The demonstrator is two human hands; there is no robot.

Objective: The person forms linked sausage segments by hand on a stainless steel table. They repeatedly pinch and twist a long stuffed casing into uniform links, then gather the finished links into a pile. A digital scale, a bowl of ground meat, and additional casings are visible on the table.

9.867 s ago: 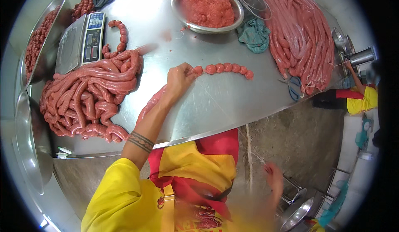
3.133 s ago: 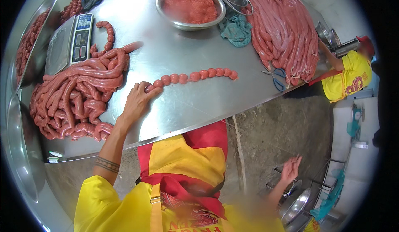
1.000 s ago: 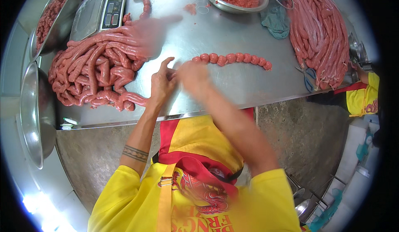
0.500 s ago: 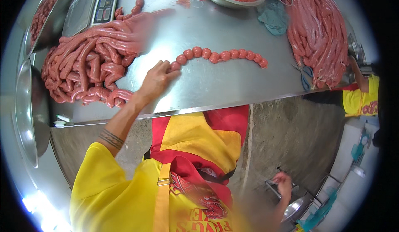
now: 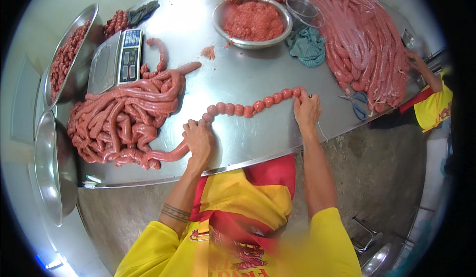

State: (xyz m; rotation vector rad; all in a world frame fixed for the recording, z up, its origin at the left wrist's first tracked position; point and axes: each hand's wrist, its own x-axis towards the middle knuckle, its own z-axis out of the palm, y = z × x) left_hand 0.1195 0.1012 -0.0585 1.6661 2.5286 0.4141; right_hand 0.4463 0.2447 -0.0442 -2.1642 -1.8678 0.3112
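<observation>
A chain of short, round sausage links (image 5: 239, 110) stretches across the steel table between my two hands. My left hand (image 5: 199, 140) has its fingers wrapped round the sausage where the links meet the unlinked length. That smooth length runs back left to a heap of long filled sausage casing (image 5: 124, 118). At the chain's right end, my right hand (image 5: 306, 112) pinches the last link. A thin white string (image 5: 322, 132) hangs beside this hand.
Left are a digital scale (image 5: 130, 56) and steel bowls (image 5: 47, 163). Behind the links are a bowl of minced meat (image 5: 255, 21) and a teal cloth (image 5: 308, 47). Blue-handled scissors (image 5: 360, 109) lie by more sausages (image 5: 367, 39). A co-worker's arm (image 5: 426, 71) reaches in at right.
My right hand has come up from below the table edge to the chain's right end. My left hand keeps its hold at the other end. The view has shifted, showing more of the table's far side.
</observation>
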